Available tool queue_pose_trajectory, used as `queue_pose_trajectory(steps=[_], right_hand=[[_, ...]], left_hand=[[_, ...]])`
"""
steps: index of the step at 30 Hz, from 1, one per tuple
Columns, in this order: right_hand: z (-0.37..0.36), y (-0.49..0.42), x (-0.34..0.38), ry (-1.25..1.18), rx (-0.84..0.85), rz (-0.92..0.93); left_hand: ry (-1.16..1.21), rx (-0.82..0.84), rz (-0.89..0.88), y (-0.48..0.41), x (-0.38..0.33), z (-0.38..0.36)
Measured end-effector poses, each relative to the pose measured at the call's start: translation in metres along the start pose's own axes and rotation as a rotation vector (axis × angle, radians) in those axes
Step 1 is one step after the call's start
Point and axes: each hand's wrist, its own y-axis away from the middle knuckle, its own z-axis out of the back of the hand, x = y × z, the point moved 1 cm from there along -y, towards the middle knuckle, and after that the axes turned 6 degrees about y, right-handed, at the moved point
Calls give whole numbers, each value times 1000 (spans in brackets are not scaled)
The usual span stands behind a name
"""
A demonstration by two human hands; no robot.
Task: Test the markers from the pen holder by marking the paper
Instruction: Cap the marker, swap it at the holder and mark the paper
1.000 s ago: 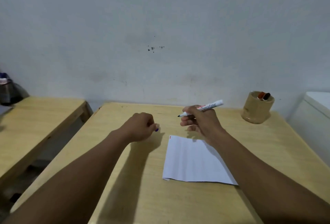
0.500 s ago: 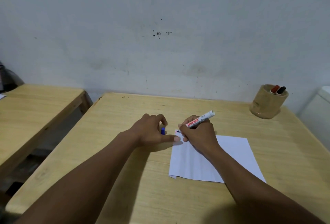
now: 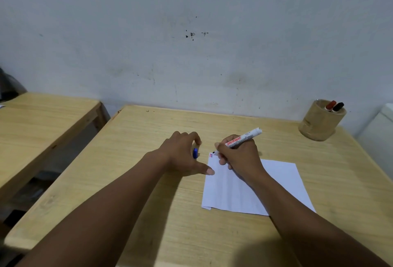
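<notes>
A white sheet of paper (image 3: 236, 192) lies on the wooden table (image 3: 148, 181). My right hand (image 3: 238, 156) grips a white marker (image 3: 244, 137) with its tip down at the paper's top left corner, beside short red and blue marks (image 3: 211, 155). My left hand (image 3: 182, 154) rests at the paper's left edge, thumb on the sheet, fingers curled around a blue marker cap (image 3: 195, 153). A round wooden pen holder (image 3: 319, 122) stands at the far right with a red-capped marker (image 3: 330, 105) and a black-capped marker (image 3: 338, 106) in it.
A second wooden table (image 3: 42, 122) stands to the left across a narrow gap. A white box-like object (image 3: 380, 132) sits by the right table edge. A grey wall runs right behind the tables. A dark object (image 3: 8, 88) is at the far left.
My right hand has come down from above the table to the paper's top left corner with the marker. My left hand moved right to the paper's edge, the blue cap showing.
</notes>
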Motion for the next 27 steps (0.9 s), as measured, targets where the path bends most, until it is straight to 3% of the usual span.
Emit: queue_pose_trajectory(steps=[5,7,11,17,27], right_hand=[[19,-9,18,-428,-101,-258],[33,-14,32,-545,-133,-264],[75,-19,68,-665,-38,-177],[135,-17,87,-626,15,-126],[177,-18,72,-550,-38,-17]], left_hand=[[250,-41,-33,-2,12,13],[327,-99,-49,-5,8,19],[754,-161,-74,-17,-22,35],[1167,-37,-132,-42,-92,39],[1247,136,-184,-68,-169,8]])
